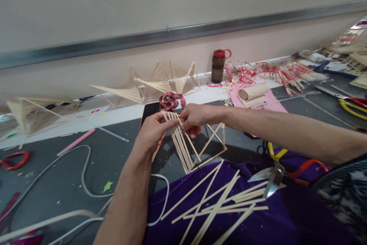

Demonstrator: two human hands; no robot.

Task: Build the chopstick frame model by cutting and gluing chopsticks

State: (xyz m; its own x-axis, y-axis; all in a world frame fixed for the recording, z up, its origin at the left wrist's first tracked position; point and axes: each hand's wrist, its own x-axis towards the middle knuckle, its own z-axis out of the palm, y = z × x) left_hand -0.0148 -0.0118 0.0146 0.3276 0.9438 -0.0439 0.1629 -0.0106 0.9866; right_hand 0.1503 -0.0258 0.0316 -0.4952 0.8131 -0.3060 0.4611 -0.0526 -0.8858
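My left hand (155, 130) and my right hand (195, 119) meet over a small frame of thin wooden sticks (197, 149), held just above the dark table. Both hands pinch the upper ends of the sticks that fan across the frame. A coiled red-patterned ribbon (171, 101) lies right behind my fingers. Several loose wooden sticks (218, 203) are spread on the purple cloth (258, 222) on my lap below the frame.
Finished stick structures (160, 82) stand along the wall. A brown bottle with a red cap (218, 65), a paper roll on pink paper (254, 93), red-and-yellow scissors (281, 174), another pair (354, 105), white cable (83, 176) and chopstick wrappers (283, 71) lie around.
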